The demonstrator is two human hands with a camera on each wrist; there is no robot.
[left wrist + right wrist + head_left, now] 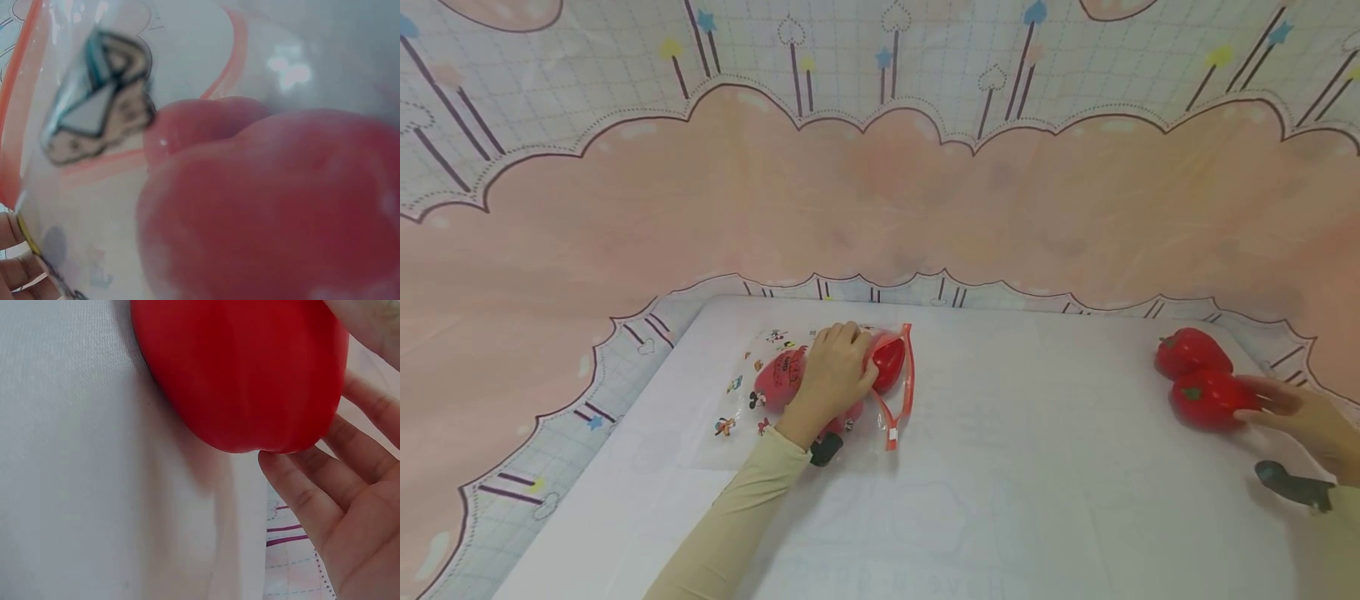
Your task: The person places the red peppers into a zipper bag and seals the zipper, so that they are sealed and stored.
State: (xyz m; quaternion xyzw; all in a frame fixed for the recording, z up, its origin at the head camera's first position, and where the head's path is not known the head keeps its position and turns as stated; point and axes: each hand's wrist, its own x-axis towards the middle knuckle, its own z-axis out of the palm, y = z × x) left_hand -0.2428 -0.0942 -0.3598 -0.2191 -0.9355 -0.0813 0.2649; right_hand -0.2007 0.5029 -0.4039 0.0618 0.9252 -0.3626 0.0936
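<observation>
A clear zip bag point(718, 454) with cartoon prints and a red-orange zip edge lies on the left of the white table. Red bell peppers point(889, 363) are inside it, one near the open mouth. My left hand point(835, 371) lies over the bag and grips its plastic near the mouth; its fingers point(17, 270) show at the lower left of the left wrist view. At the table's far right, my right hand point(1300, 412) holds a red bell pepper point(1212, 400), thumb on one side and fingers around its lobed end. Another red bell pepper point(1191, 352) sits right behind it.
The white table point(1037, 467) spreads between the two hands. A patterned cloth point(880, 200) in pink and white rises behind the table and along its sides. Dark wrist-worn pieces point(1292, 485) show by both wrists.
</observation>
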